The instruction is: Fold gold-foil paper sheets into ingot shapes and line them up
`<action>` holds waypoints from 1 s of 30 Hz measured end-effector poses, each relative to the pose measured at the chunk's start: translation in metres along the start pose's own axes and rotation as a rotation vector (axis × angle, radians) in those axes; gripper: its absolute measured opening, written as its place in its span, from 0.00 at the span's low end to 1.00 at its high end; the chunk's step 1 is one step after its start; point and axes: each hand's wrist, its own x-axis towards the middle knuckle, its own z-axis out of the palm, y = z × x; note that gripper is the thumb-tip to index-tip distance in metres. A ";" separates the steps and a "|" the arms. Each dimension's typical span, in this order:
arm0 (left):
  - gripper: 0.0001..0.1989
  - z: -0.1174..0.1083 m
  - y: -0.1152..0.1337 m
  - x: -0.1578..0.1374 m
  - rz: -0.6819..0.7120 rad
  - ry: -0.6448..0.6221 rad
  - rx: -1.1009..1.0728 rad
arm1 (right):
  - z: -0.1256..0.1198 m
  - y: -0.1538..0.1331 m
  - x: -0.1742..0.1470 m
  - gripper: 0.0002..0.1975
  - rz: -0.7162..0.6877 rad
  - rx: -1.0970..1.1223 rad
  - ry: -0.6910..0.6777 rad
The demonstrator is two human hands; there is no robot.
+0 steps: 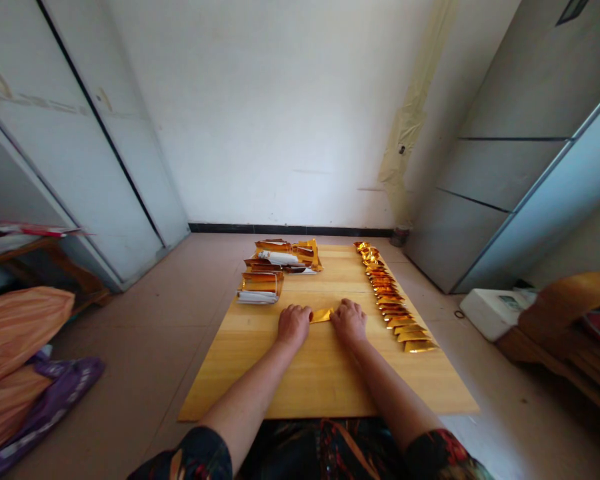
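A shiny gold foil piece (pixel 322 316) lies across the middle of the wooden board (pixel 300 380), between my two hands. My left hand (pixel 294 325) has its fingers closed on the foil's left end. At the opposite end, the fingers of my right hand (pixel 349 321) are bent and pressed onto the foil. Beyond my left hand are stacks of flat gold and white foil sheets (pixel 260 288), with a white roll-like piece (pixel 279 258) among others farther back. To the right of my right hand runs a long row of folded gold foil pieces (pixel 393 307), overlapping one another.
A white wall (pixel 280 133) stands behind the board, and a grey refrigerator (pixel 485 160) is at the right. Orange and purple bags (pixel 25 373) lie at the left. Wooden furniture (pixel 555 340) with a white box (pixel 495 310) is at the right.
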 end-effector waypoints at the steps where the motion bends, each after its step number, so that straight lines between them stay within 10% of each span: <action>1: 0.10 0.000 0.000 0.000 -0.006 -0.004 -0.001 | 0.000 -0.001 0.000 0.12 0.001 -0.009 0.000; 20: 0.11 -0.001 0.005 -0.001 -0.076 -0.029 0.075 | -0.005 -0.006 0.001 0.13 -0.012 -0.146 -0.049; 30: 0.11 -0.010 0.007 -0.005 0.109 0.060 0.030 | 0.001 -0.005 -0.004 0.10 -0.194 -0.160 0.057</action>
